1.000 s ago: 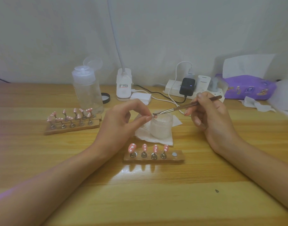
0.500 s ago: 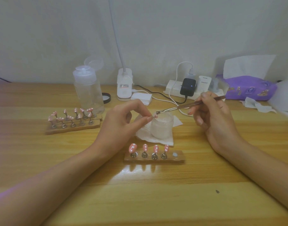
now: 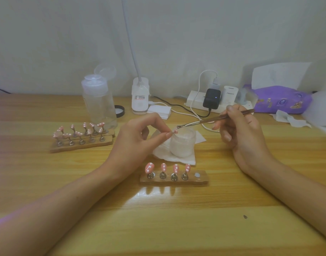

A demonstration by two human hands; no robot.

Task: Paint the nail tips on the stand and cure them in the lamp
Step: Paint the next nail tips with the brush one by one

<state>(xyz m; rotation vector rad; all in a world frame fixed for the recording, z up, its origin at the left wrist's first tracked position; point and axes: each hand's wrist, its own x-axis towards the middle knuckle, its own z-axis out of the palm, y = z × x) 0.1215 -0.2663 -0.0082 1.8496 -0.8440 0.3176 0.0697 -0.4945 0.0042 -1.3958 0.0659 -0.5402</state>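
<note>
Far L on the pale wooden counter (image 3: 158, 218): two wooden stands w/ pink white-dotted nail tips (image 3: 80, 137), parked out of the way, prob. finished. Behind them is a clear plastic pump bottle (image 3: 99, 104), lid flipped up. Next, the white gooseneck lamp (image 3: 140, 97) at the back, w/in reach for curing.

Left hand (image 3: 136, 141) pinches one small pink nail tip (image 3: 174, 131) btwn thumb & forefinger, raised over the white frosted jar (image 3: 183, 143). It is off its stand, prob. so it can be angled to the tool; any drip would land in the jar or on the white tissue (image 3: 177, 157) beneath.

Front centre, a short wooden stand (image 3: 174, 182) carries four pink dotted tips (image 3: 164, 168) upright. The fifth spot at its R end is bare, likely the held tip's place.

Thin metal tool (image 3: 204, 121) aims at the held tip, end just beside it; can't tell if touching. Right hand (image 3: 239, 133) grips it pen-style for fine control.

Behind: white power strip (image 3: 195, 103), purple tissue pack (image 3: 282, 100).
</note>
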